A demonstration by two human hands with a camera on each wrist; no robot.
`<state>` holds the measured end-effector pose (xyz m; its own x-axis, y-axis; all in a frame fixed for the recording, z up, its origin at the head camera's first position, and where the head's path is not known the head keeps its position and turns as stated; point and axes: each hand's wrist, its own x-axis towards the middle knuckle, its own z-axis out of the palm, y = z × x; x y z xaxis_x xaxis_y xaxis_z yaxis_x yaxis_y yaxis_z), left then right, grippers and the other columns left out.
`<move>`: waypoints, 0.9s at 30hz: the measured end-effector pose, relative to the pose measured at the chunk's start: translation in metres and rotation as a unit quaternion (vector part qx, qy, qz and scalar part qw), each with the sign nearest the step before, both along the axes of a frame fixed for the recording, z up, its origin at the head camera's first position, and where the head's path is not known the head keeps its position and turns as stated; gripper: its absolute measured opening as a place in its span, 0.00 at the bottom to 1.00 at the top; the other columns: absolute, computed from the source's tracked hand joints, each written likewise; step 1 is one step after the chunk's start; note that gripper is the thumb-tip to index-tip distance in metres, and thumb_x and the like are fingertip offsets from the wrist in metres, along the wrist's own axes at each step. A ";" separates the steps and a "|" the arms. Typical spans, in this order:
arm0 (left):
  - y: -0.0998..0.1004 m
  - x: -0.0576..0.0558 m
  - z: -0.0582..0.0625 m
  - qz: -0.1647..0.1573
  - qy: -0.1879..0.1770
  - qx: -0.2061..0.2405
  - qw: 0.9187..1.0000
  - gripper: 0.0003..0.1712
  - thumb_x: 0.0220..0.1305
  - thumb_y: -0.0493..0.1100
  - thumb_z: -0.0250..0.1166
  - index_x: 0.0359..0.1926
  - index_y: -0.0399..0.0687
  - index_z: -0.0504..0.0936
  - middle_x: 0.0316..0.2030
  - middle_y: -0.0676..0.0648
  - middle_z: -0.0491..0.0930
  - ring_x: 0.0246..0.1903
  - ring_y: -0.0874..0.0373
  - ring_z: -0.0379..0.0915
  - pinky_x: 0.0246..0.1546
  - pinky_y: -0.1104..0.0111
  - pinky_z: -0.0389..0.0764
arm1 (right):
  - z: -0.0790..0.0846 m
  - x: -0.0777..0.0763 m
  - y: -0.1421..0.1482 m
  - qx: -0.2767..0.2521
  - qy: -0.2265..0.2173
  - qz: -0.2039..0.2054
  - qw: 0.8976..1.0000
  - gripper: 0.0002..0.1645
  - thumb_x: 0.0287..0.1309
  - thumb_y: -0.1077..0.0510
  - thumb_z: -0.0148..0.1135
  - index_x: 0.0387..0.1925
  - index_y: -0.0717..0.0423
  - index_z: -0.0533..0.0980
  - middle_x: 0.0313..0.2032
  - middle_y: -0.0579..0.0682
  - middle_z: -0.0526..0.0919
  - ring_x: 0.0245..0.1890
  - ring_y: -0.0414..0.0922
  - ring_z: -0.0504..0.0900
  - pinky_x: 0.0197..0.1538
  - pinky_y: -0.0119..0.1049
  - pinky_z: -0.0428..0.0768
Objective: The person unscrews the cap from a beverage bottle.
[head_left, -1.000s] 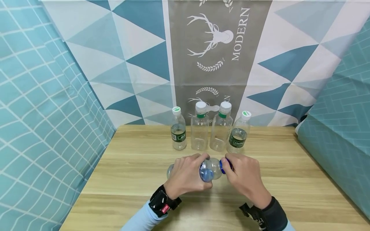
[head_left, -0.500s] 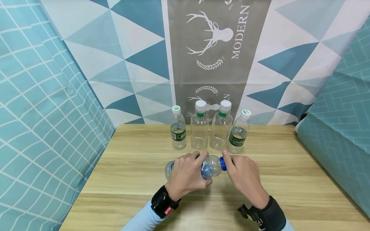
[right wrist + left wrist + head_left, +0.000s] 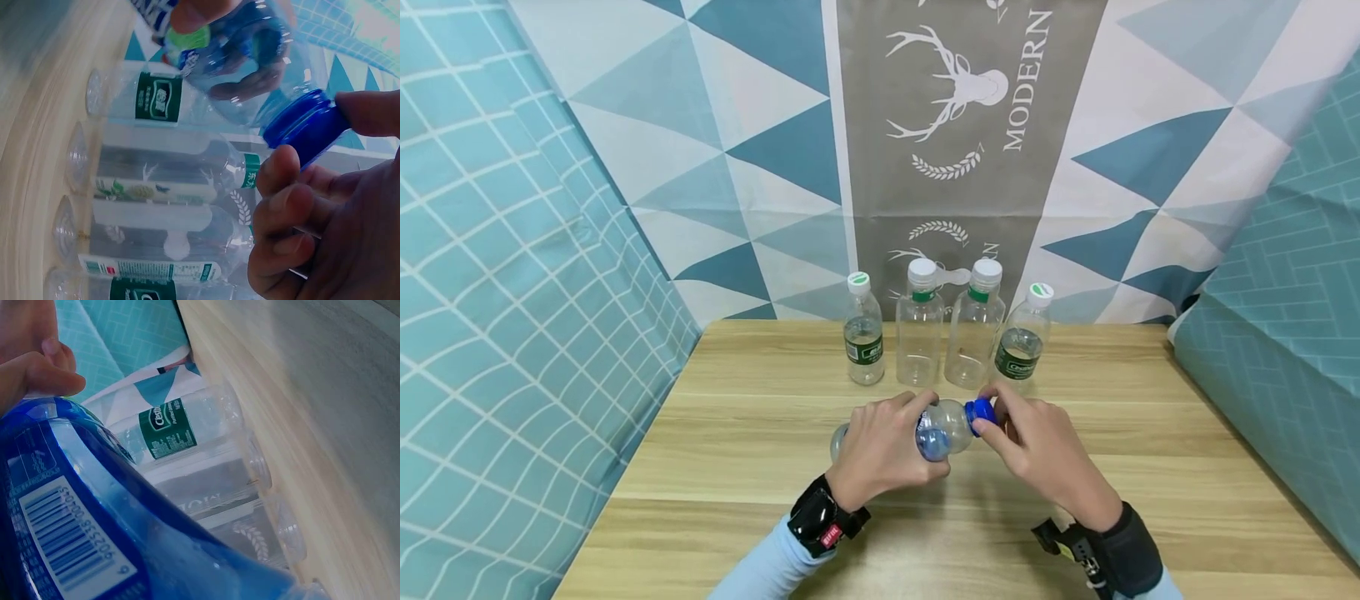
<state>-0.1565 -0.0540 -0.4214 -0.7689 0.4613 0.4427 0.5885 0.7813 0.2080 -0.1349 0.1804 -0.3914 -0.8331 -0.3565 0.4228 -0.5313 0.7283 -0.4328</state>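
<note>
While the left hand (image 3: 887,442) wraps over the body of a clear bottle (image 3: 953,427), we see the right hand (image 3: 1048,454) pinch its blue cap (image 3: 981,414) between thumb and fingers. Neither hand is free, and we find the clear bottle over the middle of the table (image 3: 715,500), lying on its side, its neck aimed between 2 and 3 o'clock. It appears lifted off the surface, though we cannot be sure.

We judge the step in hand to be work on the blue cap, which sits at the neck; whether it is loose we cannot tell. The next move, as we read it, calls for a firm left grip so the body does not spin, and a light pinch in line with the neck.

The plastic looks thin and glossy, with a rounded shoulder and a blue label (image 3: 81,534) bearing a barcode. Beyond it, a small round bottle (image 3: 864,350) stands upright at 11 o'clock, a tall squarish bottle (image 3: 919,337) at 12, its twin (image 3: 973,337) at 1 and a second round bottle (image 3: 1021,346) at 2, all white-topped. We see pale wood grain on the table and printed triangles on the smooth backdrop (image 3: 775,125) at 12 o'clock.
</note>
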 end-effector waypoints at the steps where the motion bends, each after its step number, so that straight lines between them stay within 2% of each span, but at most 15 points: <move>1: 0.000 0.000 0.000 0.001 0.000 0.001 1.000 0.43 0.36 0.69 0.79 0.54 0.60 0.78 0.33 0.56 0.85 0.23 0.64 0.77 0.19 0.76 0.69 | 0.000 0.000 0.000 -0.009 -0.003 0.001 1.000 0.11 0.69 0.50 0.64 0.47 0.48 0.74 0.22 0.35 0.73 0.19 0.29 0.66 0.23 0.27 0.68; 5: 0.001 0.000 -0.001 0.005 0.008 0.004 1.000 0.42 0.36 0.69 0.78 0.53 0.60 0.78 0.32 0.57 0.84 0.23 0.64 0.76 0.19 0.76 0.68 | 0.000 0.000 -0.003 -0.057 -0.038 -0.014 0.998 0.08 0.74 0.49 0.57 0.47 0.47 0.76 0.21 0.36 0.75 0.19 0.31 0.70 0.23 0.29 0.69; 8: 0.001 0.000 -0.001 0.007 0.019 0.004 1.000 0.42 0.35 0.69 0.78 0.53 0.61 0.78 0.32 0.57 0.84 0.23 0.64 0.76 0.19 0.75 0.69 | 0.001 0.001 -0.007 -0.083 -0.063 -0.046 0.994 0.10 0.77 0.47 0.53 0.46 0.47 0.76 0.19 0.38 0.75 0.18 0.33 0.71 0.22 0.30 0.68; 12: 0.002 0.001 -0.001 0.013 0.033 0.002 0.999 0.42 0.35 0.69 0.78 0.53 0.61 0.78 0.32 0.57 0.84 0.23 0.64 0.77 0.19 0.75 0.71 | 0.003 0.002 -0.010 -0.070 -0.090 -0.097 0.989 0.17 0.76 0.42 0.54 0.37 0.49 0.75 0.17 0.41 0.70 0.16 0.37 0.66 0.21 0.31 0.63; 15: 0.001 0.001 -0.001 0.016 0.037 0.004 0.999 0.42 0.35 0.69 0.78 0.53 0.61 0.78 0.33 0.56 0.84 0.23 0.64 0.77 0.19 0.75 0.71 | 0.005 0.001 -0.009 -0.058 -0.109 -0.109 0.986 0.23 0.76 0.39 0.52 0.28 0.49 0.73 0.16 0.42 0.68 0.16 0.38 0.65 0.21 0.30 0.61; 18: 0.002 0.001 0.000 0.009 0.027 0.011 1.000 0.42 0.35 0.69 0.78 0.53 0.61 0.78 0.33 0.56 0.85 0.23 0.64 0.76 0.19 0.75 0.70 | 0.006 0.001 -0.007 -0.066 -0.116 -0.082 0.988 0.22 0.76 0.41 0.53 0.30 0.49 0.75 0.18 0.42 0.72 0.18 0.36 0.68 0.22 0.30 0.65; 23: 0.002 0.002 0.001 -0.005 -0.001 0.022 1.000 0.42 0.36 0.69 0.78 0.54 0.61 0.77 0.34 0.57 0.85 0.23 0.64 0.76 0.19 0.76 0.68 | 0.008 0.000 0.005 -0.076 -0.090 -0.004 0.993 0.10 0.73 0.50 0.61 0.44 0.51 0.80 0.24 0.39 0.77 0.22 0.34 0.72 0.25 0.30 0.72; 27: 0.001 0.002 0.002 -0.004 -0.015 0.022 1.000 0.42 0.37 0.68 0.78 0.54 0.61 0.77 0.35 0.57 0.86 0.23 0.64 0.76 0.20 0.76 0.69 | 0.011 -0.001 0.013 -0.072 -0.065 0.044 0.994 0.14 0.69 0.55 0.65 0.53 0.52 0.81 0.30 0.39 0.81 0.25 0.32 0.73 0.27 0.29 0.75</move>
<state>-0.1549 -0.0529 -0.4193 -0.7782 0.4483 0.4398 0.5882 0.7658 0.2601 -0.1363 0.1936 -0.3803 -0.8523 -0.3745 0.3651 -0.5230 0.6071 -0.5983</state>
